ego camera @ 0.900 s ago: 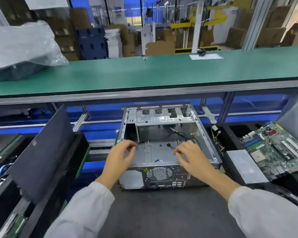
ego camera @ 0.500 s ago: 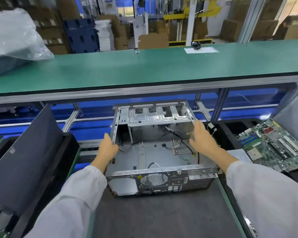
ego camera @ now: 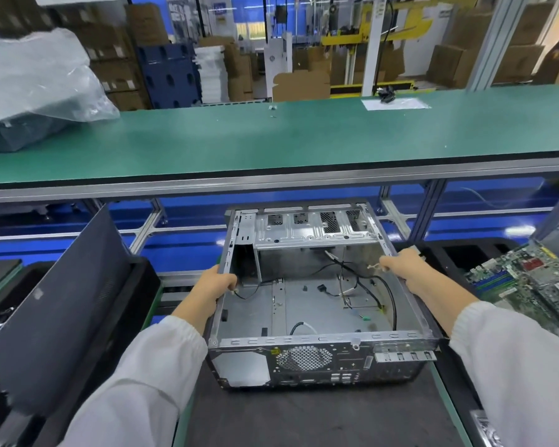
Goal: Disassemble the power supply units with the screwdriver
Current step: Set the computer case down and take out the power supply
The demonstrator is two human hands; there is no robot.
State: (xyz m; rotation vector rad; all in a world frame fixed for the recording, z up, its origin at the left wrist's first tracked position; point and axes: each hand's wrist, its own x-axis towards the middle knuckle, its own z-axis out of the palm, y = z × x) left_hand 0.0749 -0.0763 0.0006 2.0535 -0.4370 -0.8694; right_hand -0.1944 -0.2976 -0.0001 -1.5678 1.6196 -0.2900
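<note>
Gutted computer case (ego camera: 307, 304) sitting open-side-up on the dark mat (ego camera: 304, 417), rear panel facing near. Left hand (ego camera: 215, 287) gripping the left wall, fingers curled over the rim; right hand (ego camera: 400, 266) same on the right wall. Loose cables (ego camera: 362, 285) inside, motherboard (ego camera: 526, 285) off right.

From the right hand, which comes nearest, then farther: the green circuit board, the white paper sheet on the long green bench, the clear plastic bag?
Measured from the right hand:
1. Green circuit board, just to its right.
2. White paper sheet, far ahead on the green bench.
3. Clear plastic bag, far left.
</note>
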